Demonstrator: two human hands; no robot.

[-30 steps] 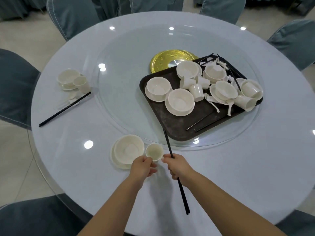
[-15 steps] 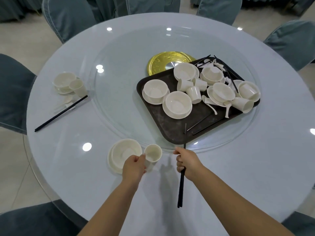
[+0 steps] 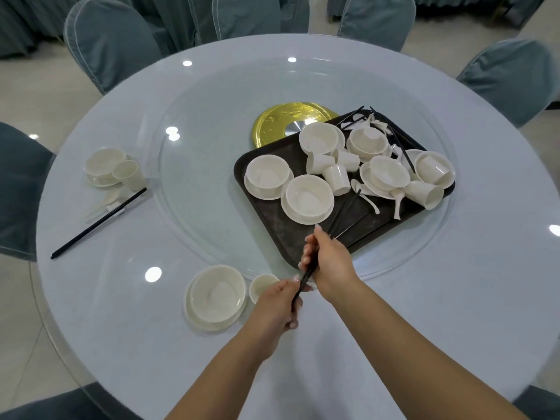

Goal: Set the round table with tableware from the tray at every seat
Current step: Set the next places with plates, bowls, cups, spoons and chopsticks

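- A round pale counter [image 3: 454,298] under a glass turntable, with grey-covered chairs [image 3: 112,40] around it.
- Both hands grip one pair of black chopsticks [image 3: 306,278]: the left hand [image 3: 280,304] is closed on the lower end, the right hand [image 3: 328,259] wrapped higher up.
- Just left of the left hand stand one cup [image 3: 261,287] and one bowl on a saucer [image 3: 216,295].
- Beyond the right hand lies the dark tray [image 3: 272,219] holding five bowls, about six cups, spoons and chopsticks.
- Far left is one finished setting [image 3: 109,171].
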